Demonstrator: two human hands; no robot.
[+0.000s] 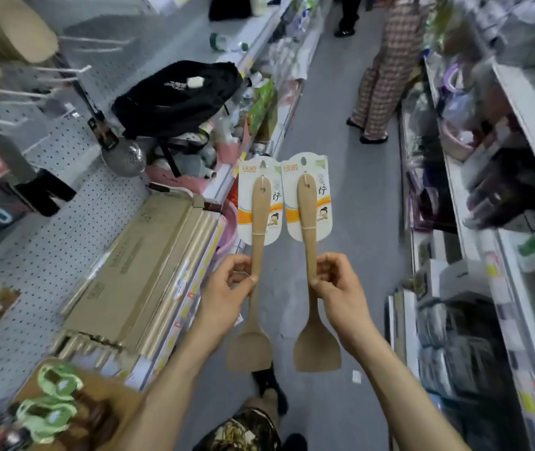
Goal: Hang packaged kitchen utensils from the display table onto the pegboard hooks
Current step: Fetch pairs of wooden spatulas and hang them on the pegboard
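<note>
Two wooden spatulas, flat blades down (w/ glossy cards (pixel 257 177) (pixel 319 177)): left hand (pixel 227 289) pinches left spatula (pixel 249 351), right hand (pixel 341 288) right spatula (pixel 317 349).

Display table (pixel 182 306) at left — long flat cardboard boxes (pixel 135 275) on it

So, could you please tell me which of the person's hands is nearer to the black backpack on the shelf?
Left. The left hand, gripping one wooden spatula, sits below and right of the black backpack; the right hand, gripping the other spatula, is further right.
</note>
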